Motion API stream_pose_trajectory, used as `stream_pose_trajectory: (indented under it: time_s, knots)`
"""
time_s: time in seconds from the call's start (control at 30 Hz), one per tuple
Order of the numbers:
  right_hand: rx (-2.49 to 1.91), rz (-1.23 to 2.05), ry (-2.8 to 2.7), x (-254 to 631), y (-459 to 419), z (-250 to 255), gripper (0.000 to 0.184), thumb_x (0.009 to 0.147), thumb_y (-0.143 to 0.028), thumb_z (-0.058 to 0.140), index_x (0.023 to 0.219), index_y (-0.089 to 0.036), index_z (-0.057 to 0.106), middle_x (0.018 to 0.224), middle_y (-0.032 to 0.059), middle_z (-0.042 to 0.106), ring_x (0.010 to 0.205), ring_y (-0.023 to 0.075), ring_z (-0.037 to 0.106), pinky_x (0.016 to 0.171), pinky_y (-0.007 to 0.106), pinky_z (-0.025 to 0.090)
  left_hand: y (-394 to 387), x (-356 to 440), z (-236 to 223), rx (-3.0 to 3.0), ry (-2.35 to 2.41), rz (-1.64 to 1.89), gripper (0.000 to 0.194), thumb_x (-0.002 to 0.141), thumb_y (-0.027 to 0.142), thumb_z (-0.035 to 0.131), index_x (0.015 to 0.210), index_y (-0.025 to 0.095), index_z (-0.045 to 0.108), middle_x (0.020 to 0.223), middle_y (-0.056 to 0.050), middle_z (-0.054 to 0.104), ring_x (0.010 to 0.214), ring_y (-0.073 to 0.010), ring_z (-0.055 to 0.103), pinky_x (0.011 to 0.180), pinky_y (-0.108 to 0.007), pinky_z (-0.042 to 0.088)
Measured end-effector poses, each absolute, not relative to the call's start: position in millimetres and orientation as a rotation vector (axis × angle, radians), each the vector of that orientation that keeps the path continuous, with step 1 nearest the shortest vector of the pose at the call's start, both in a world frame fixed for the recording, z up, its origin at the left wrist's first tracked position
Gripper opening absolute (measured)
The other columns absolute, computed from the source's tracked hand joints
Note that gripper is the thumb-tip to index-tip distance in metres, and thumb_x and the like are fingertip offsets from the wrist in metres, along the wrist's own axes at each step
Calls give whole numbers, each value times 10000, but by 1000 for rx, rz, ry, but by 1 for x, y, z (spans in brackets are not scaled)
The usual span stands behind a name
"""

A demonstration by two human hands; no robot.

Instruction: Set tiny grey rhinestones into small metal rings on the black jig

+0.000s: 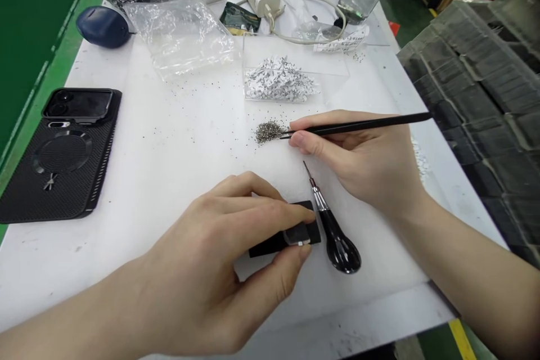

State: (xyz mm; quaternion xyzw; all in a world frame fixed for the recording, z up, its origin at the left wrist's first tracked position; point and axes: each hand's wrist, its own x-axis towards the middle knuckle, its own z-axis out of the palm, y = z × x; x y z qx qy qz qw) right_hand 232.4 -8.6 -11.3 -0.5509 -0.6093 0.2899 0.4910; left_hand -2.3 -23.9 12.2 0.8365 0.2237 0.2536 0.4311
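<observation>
From the head view, the left hand has its grip closed, finger and thumb pinching a small dark piece that sits on a black block. The block lies flat on the worktop, low in the middle. The right hand has its grip pressed together on black tweezers. Their thin tips point left and reach the edge of a little pile of tiny metal bits. The bits are too small for me to tell if the tips have caught one.

A screwdriver lies between the two hands, its thin end pointing up to the tweezers' tips. A bump from the right wrist or the left fingers could make it roll, as its handle is round. A hard poke could flick the bits all over — some loose specks lie far from the pile. If the left grip presses unevenly, the piece could tip or slide.

Just above the pile is a clear box of white bits, so a push up that way would soon meet its wall. There is more room to the left, up to the phone by the far left edge. The right arm crosses the worktop's right edge.
</observation>
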Motion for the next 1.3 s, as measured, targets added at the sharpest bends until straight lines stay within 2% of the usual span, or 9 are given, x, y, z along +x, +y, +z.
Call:
stream_pose_trajectory:
  time_s: [0.23,0.43,0.57,0.67,0.8,0.9,1.03,1.13,1.3]
  knots:
    - [-1381,684,-1505,234,-10,-10,171,884,-128,928,954,-284,926,973,-40,915,919,178,887,804,248,750,-23,-5,14,2071,555,611,264,1062,100,661,1291,195,750,1061,26,850,983,-108,765,1034,-213,632]
    - [-1342,730,-1492,237,-10,-13,127,891,-201,943,949,-313,925,967,-50,911,933,200,885,874,321,767,-23,-3,7,2075,554,658,253,1070,132,653,1292,184,764,1011,-26,867,945,-172,798,974,-302,678]
    - [-1317,772,-1462,239,-13,-12,94,909,-239,940,960,-316,922,958,-37,908,923,215,879,889,377,767,-26,-1,0,2068,531,789,302,1063,128,653,1327,223,766,998,-29,874,936,-196,802,967,-358,692]
    - [-1274,766,-1448,240,-20,-5,95,919,-239,937,961,-322,918,943,-33,903,888,208,866,796,360,753,-27,-2,-3,2135,564,832,275,1069,151,665,1314,217,772,998,-37,872,962,-205,791,958,-364,693]
    - [-1177,780,-1476,247,-33,6,140,925,-214,937,945,-350,913,903,-39,891,747,181,818,666,334,707,-27,-5,-5,2213,663,877,248,1079,185,667,1296,199,786,1073,-55,885,1021,-214,791,923,-343,690]
    - [-991,879,-1568,254,-40,8,171,969,-193,890,1024,-354,906,943,-34,894,821,189,848,726,329,724,-27,-5,-5,2216,698,874,253,1076,192,676,1294,204,803,1112,-48,886,1017,-207,794,889,-323,685]
    - [-747,932,-1744,255,-42,4,225,972,-108,848,1103,-287,882,1016,6,903,952,225,885,858,366,757,-27,-5,2,2187,712,823,211,1064,159,688,1199,210,842,1039,-36,878,923,-184,778,832,-284,659]
    - [-708,925,-1759,250,-40,2,158,970,-146,864,1066,-269,887,1001,27,903,947,229,894,870,354,760,-27,-5,7,2174,719,786,194,1065,168,678,1143,204,853,1021,-47,872,906,-191,770,816,-287,650]
    - [-669,903,-1763,247,-38,-1,199,963,-109,858,1091,-260,874,1007,25,898,955,211,890,879,334,760,-27,-7,7,2168,733,738,208,1077,191,675,1200,192,842,1057,-61,868,935,-201,766,827,-307,652]
